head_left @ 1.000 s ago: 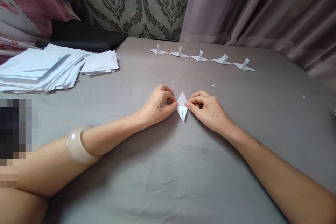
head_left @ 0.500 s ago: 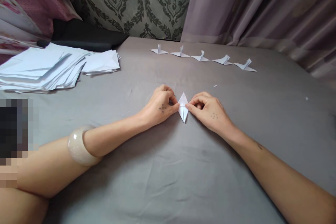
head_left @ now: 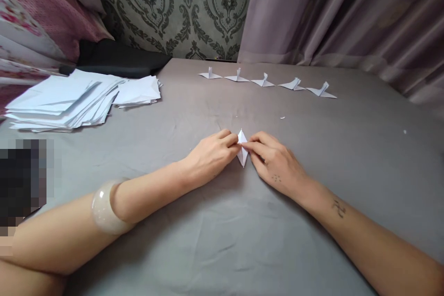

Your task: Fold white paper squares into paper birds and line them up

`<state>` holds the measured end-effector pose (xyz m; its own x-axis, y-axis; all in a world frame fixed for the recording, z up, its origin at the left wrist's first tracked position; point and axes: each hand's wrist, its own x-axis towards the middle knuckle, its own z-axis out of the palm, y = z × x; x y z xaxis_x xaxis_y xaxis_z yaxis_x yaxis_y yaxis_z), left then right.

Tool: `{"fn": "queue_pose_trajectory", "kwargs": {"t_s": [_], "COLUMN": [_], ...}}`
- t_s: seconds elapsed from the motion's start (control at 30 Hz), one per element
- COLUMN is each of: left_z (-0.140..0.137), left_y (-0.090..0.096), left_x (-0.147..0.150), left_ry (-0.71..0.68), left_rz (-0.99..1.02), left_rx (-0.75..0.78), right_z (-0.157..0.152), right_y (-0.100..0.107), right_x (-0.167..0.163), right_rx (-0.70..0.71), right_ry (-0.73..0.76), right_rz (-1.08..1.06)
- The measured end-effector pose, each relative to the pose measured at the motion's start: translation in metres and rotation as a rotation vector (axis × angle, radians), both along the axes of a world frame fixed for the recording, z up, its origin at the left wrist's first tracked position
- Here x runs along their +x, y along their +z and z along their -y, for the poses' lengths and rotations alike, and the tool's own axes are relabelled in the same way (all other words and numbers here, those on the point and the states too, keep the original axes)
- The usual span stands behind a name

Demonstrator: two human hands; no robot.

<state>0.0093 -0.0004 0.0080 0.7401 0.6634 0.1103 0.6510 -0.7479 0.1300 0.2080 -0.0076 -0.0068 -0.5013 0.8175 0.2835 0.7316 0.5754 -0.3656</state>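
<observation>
A small white folded paper diamond lies between my hands on the grey cloth, one point away from me and one toward me. My left hand is closed, its fingertips pressed on the diamond's left corner. From the other side my right hand reaches in, its forefinger laid on the paper's middle and the thumb at the right edge. Part of the diamond's left side is hidden under the left fingers.
Several folded paper birds stand in a row at the back. Stacks of white paper sheets and smaller sheets lie at the left. A paper scrap rests beyond my right hand. Purple curtains hang behind.
My left hand has rolled over, knuckles up, onto the diamond's left corner. My right forefinger has stretched across its middle. The whole view has shifted slightly.
</observation>
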Motion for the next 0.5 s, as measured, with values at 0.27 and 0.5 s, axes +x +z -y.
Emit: {"fn": "queue_pose_trajectory", "kwargs": {"t_s": [0.27, 0.5], "left_z": [0.0027, -0.001], "left_y": [0.0027, 0.0026], "left_x": [-0.0044, -0.0017], "left_ry": [-0.002, -0.069], "left_rz": [-0.054, -0.141], "left_rx": [-0.001, 0.051], "right_z": [0.0089, 0.0075], "right_y": [0.0034, -0.0009], "right_x": [0.0042, 0.0051], "right_rx": [0.045, -0.003], "right_ry": [-0.021, -0.112], "right_rz": [0.05, -0.115]}}
